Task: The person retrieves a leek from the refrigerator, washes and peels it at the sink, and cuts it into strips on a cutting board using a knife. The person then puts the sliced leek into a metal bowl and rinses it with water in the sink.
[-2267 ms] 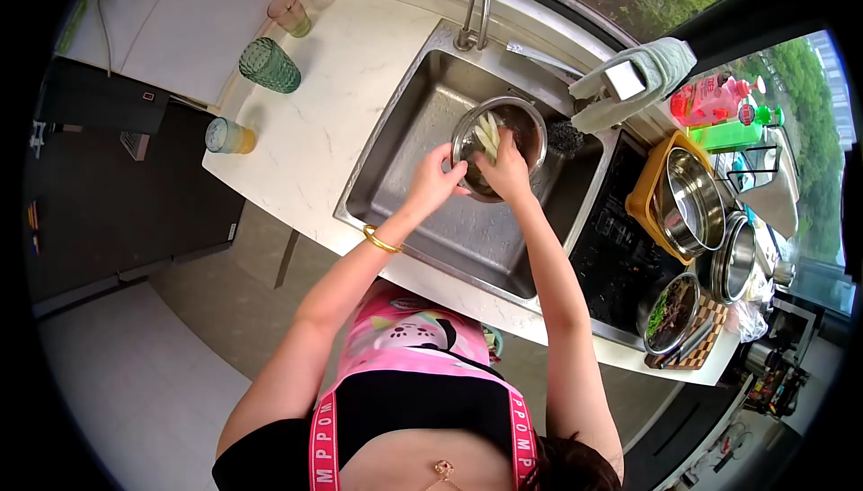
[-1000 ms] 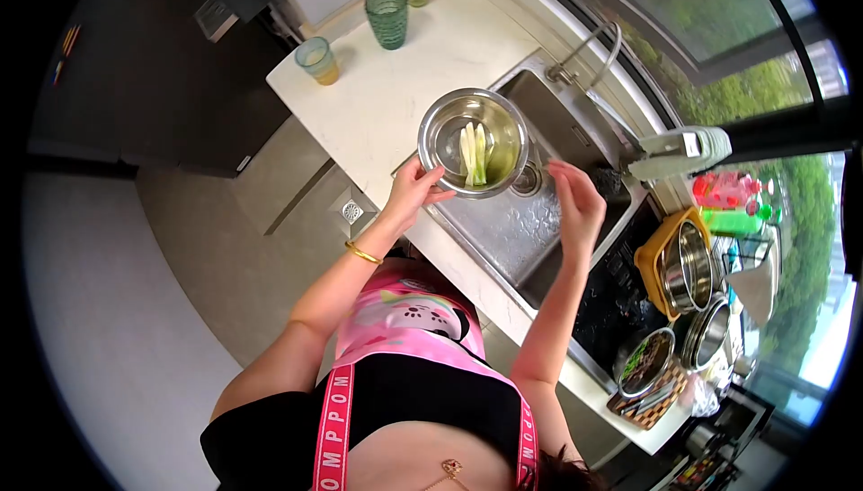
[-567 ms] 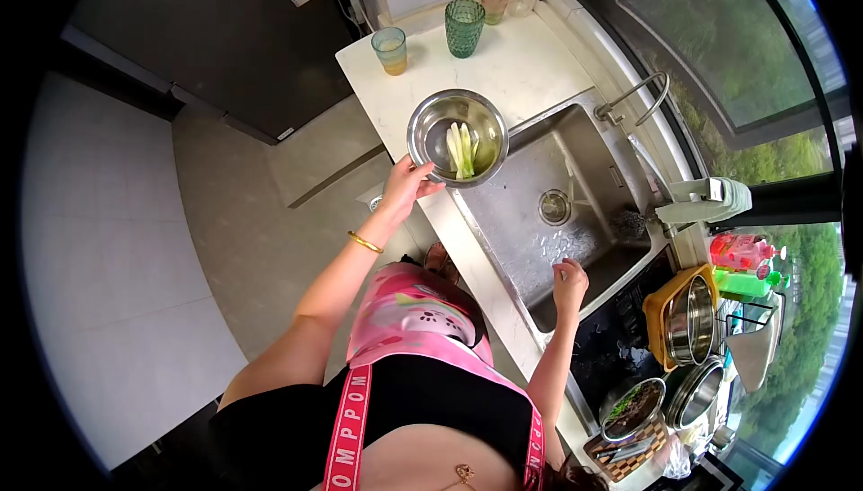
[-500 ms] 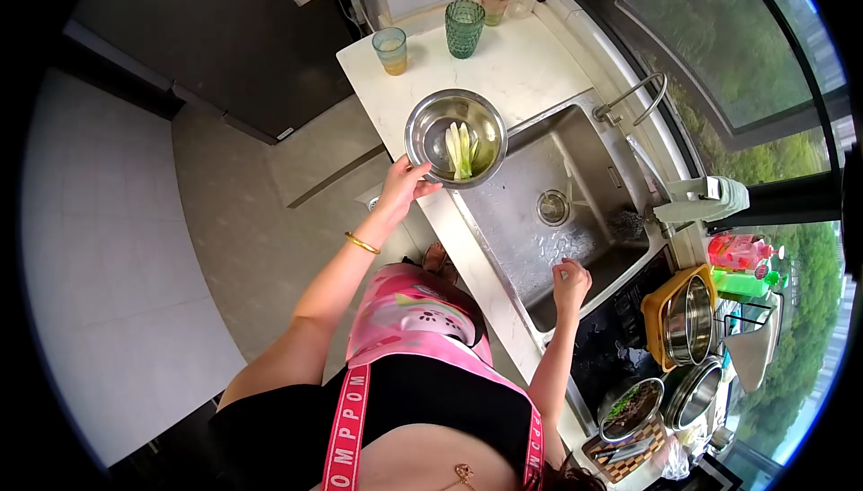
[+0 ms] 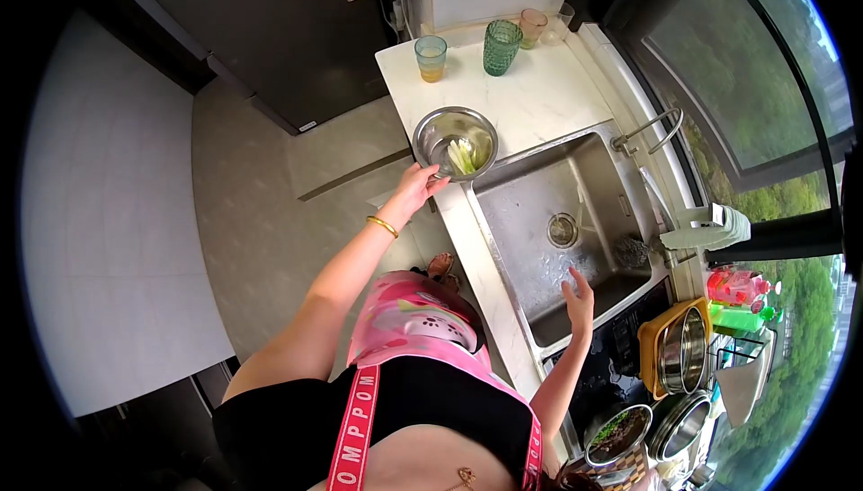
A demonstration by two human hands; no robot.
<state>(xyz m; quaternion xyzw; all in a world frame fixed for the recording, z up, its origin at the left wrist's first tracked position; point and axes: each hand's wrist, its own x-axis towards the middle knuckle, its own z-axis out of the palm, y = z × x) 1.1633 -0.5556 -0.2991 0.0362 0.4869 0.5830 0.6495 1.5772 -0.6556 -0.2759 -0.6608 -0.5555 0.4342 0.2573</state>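
Note:
A round steel bowl (image 5: 434, 123) holds several pale green-white vegetable pieces (image 5: 462, 157). My left hand (image 5: 420, 186) grips the bowl's near rim, thumb over the edge, beside the counter corner left of the sink. Over the near right part of the steel sink (image 5: 530, 212), my right hand (image 5: 580, 300) hangs with its fingers apart and nothing in them. Water drops lie on the sink floor around the drain (image 5: 563, 230).
Glasses stand at the back of the counter, among them a green one (image 5: 502, 48) and a blue one (image 5: 431, 60). The faucet (image 5: 649, 132) rises behind the sink. At right are a yellow basket (image 5: 649, 347), stacked steel bowls (image 5: 680, 426) and soap bottles (image 5: 739, 286).
The view has turned and shifted toward the left counter. The bowl has gone from above the sink to the counter side in my left hand. My right hand has let go and its fingers have spread.

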